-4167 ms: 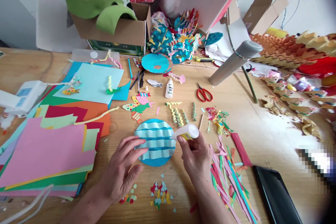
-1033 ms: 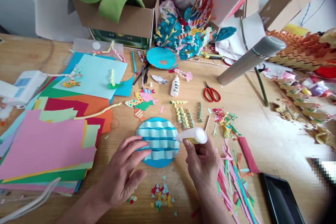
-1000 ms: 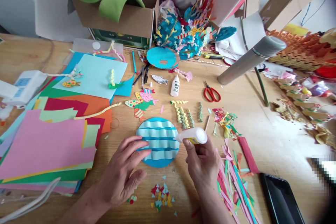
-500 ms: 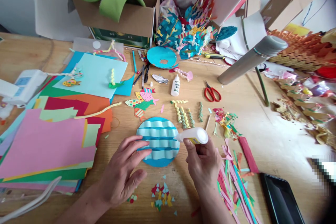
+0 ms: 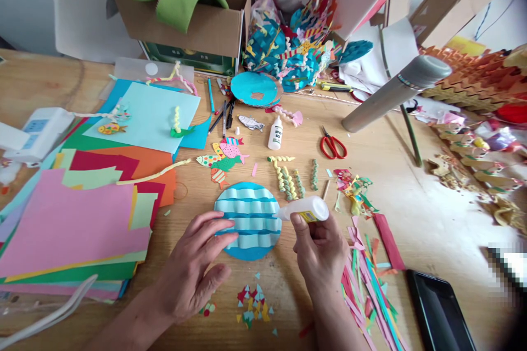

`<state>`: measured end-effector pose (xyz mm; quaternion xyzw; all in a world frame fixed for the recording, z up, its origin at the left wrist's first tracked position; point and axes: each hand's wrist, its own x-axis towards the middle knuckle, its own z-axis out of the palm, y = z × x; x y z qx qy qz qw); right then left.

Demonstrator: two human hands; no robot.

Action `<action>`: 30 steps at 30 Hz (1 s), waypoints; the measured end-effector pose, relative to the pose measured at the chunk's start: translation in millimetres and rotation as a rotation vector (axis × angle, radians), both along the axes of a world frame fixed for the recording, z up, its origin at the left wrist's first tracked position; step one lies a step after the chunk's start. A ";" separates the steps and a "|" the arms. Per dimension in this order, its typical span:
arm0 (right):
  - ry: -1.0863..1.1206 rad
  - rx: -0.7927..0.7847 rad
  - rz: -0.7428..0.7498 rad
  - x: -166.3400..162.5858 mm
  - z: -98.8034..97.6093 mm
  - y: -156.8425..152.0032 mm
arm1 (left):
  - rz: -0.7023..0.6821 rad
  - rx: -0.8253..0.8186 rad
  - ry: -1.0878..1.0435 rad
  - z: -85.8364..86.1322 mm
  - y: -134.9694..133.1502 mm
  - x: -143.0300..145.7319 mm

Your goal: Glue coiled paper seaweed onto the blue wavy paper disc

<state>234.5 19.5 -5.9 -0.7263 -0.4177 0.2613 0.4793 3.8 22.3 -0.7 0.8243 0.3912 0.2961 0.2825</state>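
R hand (image 5: 321, 255) pinching glue bottle (image 5: 307, 209), nozzle at disc's R edge. L hand (image 5: 193, 269) spread, fingertips pressing blue wave disc (image 5: 248, 219) just ahead. Paper confetti (image 5: 252, 306) btwn wrists, scrap strips (image 5: 366, 290) R of R hand.

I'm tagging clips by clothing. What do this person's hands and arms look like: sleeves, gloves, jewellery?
The left hand and right hand are bare: no gloves, no rings or watch visible. Both forearms are uncovered down to the picture's edge, so no sleeve shows.
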 end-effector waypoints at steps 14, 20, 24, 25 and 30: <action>0.402 -0.023 -0.104 7.7 1.6 7.2 | -0.001 0.009 -0.003 -3.1 -0.9 -0.6; 0.623 -0.006 -0.104 7.8 7.1 13.2 | -0.022 0.000 -0.003 -5.2 -0.6 -2.4; 0.744 0.011 -0.061 12.2 7.9 16.8 | -0.052 0.004 0.014 -5.0 0.3 -3.1; 0.773 0.007 -0.051 13.4 7.7 17.5 | -0.054 0.006 0.016 -4.8 0.4 -3.0; 0.822 -0.007 -0.072 14.1 9.5 17.5 | -0.031 0.009 0.017 -4.3 0.4 -2.3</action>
